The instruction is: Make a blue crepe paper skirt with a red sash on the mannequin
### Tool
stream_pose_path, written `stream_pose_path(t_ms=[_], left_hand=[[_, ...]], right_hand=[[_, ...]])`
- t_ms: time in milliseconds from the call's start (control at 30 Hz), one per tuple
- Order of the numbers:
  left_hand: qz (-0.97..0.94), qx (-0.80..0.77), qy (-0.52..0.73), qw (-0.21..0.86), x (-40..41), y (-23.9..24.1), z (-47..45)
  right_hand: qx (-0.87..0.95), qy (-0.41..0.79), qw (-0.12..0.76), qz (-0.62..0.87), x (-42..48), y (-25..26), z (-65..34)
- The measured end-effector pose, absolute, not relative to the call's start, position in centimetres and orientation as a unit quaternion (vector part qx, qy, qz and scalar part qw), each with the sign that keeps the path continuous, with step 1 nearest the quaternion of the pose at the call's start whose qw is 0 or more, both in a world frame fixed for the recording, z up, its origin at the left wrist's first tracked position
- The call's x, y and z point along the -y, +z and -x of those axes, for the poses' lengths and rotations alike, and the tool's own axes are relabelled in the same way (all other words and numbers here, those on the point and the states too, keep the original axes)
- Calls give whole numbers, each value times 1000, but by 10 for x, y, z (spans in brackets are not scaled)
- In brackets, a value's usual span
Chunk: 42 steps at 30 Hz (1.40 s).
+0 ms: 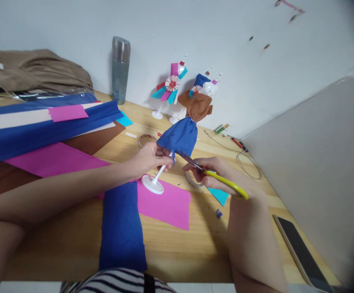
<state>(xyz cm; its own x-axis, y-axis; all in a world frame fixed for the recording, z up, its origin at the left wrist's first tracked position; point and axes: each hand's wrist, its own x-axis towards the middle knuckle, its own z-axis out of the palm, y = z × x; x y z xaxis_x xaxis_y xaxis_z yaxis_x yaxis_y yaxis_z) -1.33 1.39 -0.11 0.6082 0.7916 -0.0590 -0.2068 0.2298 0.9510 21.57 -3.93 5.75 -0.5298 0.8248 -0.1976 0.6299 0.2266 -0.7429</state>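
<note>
— The left hand (152, 156) is clamped on the doll stand (153, 184) at frame centre. The right hand (218, 171) grips the yellow scissors (209, 173), blades at the blue skirt (179, 136).
— Progress?
— The brown top (196, 106) and skirt are on; the hem trim looks unfinished.
— Hidden?
— The blade gap is unclear, and the phone (299, 248) on the bench (73, 240) is cut off at lower right.

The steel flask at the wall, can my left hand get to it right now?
Probably, but not freely: the left hand grips the blue-skirted doll stand while the right hand holds scissors at it. Only flat paper sheets lie between that hand and the flask, so the path looks open.
</note>
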Motion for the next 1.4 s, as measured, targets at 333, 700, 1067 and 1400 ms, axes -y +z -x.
stream_pose_path(t_ms=[333, 700, 1067, 1400], left_hand=[[-527, -276, 351, 723, -15, -2, 13], [-535, -276, 350, 718, -17, -5, 13], [-530, -301, 349, 712, -19, -2, 13], [-536, -308, 346, 706, -17, -1, 13]], right_hand=[[754, 416, 125, 493, 41, 57, -215], [727, 412, 123, 535, 41, 62, -210], [762, 398, 89, 503, 45, 70, -214], [793, 363, 52, 486, 45, 74, -211]])
